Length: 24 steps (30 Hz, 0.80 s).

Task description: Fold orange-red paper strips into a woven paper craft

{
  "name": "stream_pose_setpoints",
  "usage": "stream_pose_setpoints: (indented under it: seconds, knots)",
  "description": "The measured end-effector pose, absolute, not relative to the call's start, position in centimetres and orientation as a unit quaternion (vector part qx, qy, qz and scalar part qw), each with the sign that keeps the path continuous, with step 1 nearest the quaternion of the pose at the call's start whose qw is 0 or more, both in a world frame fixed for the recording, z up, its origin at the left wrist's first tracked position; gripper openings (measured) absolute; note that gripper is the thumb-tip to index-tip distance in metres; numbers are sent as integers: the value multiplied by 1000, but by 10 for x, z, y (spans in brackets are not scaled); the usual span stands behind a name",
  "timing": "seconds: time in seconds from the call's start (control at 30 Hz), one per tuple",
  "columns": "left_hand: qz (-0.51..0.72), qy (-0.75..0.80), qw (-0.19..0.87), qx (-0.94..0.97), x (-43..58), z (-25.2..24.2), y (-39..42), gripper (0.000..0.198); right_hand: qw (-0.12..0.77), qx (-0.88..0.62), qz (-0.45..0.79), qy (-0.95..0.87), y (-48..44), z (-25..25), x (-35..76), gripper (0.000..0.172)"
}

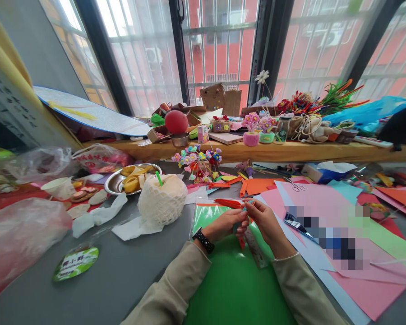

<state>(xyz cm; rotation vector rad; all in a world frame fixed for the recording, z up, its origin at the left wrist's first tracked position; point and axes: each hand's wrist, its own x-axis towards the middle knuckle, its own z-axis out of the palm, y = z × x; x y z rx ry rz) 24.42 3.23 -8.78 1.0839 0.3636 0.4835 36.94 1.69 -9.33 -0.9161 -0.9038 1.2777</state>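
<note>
My left hand (225, 224), with a dark watch at the wrist, is closed round a folded paper piece (227, 203). Orange-red paper sticks out past its fingers, and a little blue paper shows at the fingertips. My right hand (263, 220) pinches the same piece from the other side; the fingers hide much of it. Both hands are held over a glossy green sheet (237, 289) under a clear cover. A clear ruler (255, 248) lies on this sheet, just below the hands. A small red tip (242, 243) shows below my left hand.
Pink paper (368, 293), a phone (297, 225) and scissors (296, 184) lie to the right. Orange paper (260, 187) is beyond the hands. At left stand a netted white coconut (162, 201) and a steel bowl (112, 184). Craft flowers (198, 160) stand before the crowded sill.
</note>
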Motion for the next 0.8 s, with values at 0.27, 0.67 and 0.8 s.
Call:
stream_pose_setpoints:
  seconds: [0.27, 0.67, 0.8]
  knots:
    - [183, 112, 881, 422, 235, -76, 33, 20, 597, -347, 614, -383, 12, -88, 368, 32]
    - [349, 289, 679, 578, 245, -86, 36, 41, 691, -388, 513, -330, 21, -99, 380, 15]
    - [438, 322, 606, 580, 245, -86, 37, 34, 692, -391, 506, -336, 22, -101, 381, 13]
